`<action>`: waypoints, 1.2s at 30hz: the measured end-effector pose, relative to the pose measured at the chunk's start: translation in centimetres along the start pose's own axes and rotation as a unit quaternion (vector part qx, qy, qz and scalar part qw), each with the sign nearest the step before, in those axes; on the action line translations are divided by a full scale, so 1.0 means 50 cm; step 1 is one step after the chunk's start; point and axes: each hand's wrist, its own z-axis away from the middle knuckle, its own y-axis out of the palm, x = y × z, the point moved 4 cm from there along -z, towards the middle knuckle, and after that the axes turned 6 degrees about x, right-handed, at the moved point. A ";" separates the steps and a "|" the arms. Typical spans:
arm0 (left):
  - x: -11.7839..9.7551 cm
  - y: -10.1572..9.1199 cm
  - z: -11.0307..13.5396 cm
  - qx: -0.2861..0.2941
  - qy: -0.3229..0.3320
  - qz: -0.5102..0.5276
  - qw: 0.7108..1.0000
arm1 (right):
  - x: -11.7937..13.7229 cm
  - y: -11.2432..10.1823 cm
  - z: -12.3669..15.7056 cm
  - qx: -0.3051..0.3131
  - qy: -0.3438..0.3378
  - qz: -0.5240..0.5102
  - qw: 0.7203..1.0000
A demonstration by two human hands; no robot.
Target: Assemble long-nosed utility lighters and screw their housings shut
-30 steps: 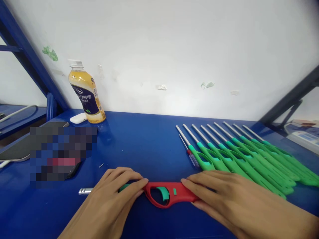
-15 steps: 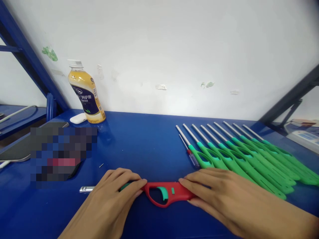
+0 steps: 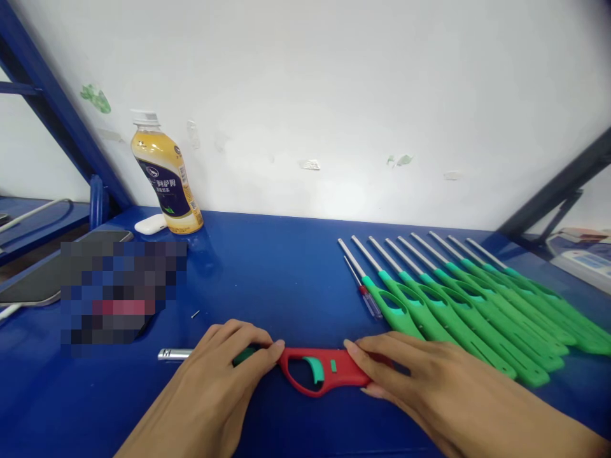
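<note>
A red long-nosed lighter (image 3: 305, 370) with a green trigger lies sideways at the front of the blue table, its metal tip pointing left. My left hand (image 3: 214, 375) is closed around its neck, covering part of the barrel. At the other end, my right hand (image 3: 405, 375) grips the red handle with thumb and fingers, hiding the handle's end. Just beyond my right hand, several green lighters (image 3: 458, 305) lie side by side in a slanting row. A small screwdriver (image 3: 365, 294) with a clear dark handle rests beside the leftmost one.
A drink bottle (image 3: 165, 181) stands at the back left, beside a white case (image 3: 151, 224). Nearer are a phone (image 3: 28, 280) and a pixelated item (image 3: 121, 296). A tiny screw (image 3: 195, 314) lies beyond my left hand. The white wall (image 3: 286, 95) bounds the table's back.
The red lighter and both hands have shifted very slightly to the right. More of the metal barrel shows left of my left hand. Both grips stay on it.
</note>
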 end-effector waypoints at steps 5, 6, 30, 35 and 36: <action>-0.020 -0.009 -0.016 -0.044 0.022 -0.001 0.999 | 0.010 0.005 0.006 -0.024 0.006 0.030 0.999; -0.023 -0.008 -0.018 -0.044 0.023 -0.001 0.999 | 0.011 0.005 0.006 -0.021 0.010 0.032 0.999; -0.008 0.007 0.013 0.018 0.021 -0.078 0.997 | 0.037 0.021 0.021 -0.171 0.120 0.036 0.977; 0.033 -0.001 0.068 0.009 -0.078 -0.174 0.982 | 0.037 0.023 0.024 -0.195 0.117 0.038 0.973; 0.041 0.000 0.078 0.013 -0.088 -0.181 0.979 | 0.037 0.025 0.025 -0.198 0.118 0.042 0.972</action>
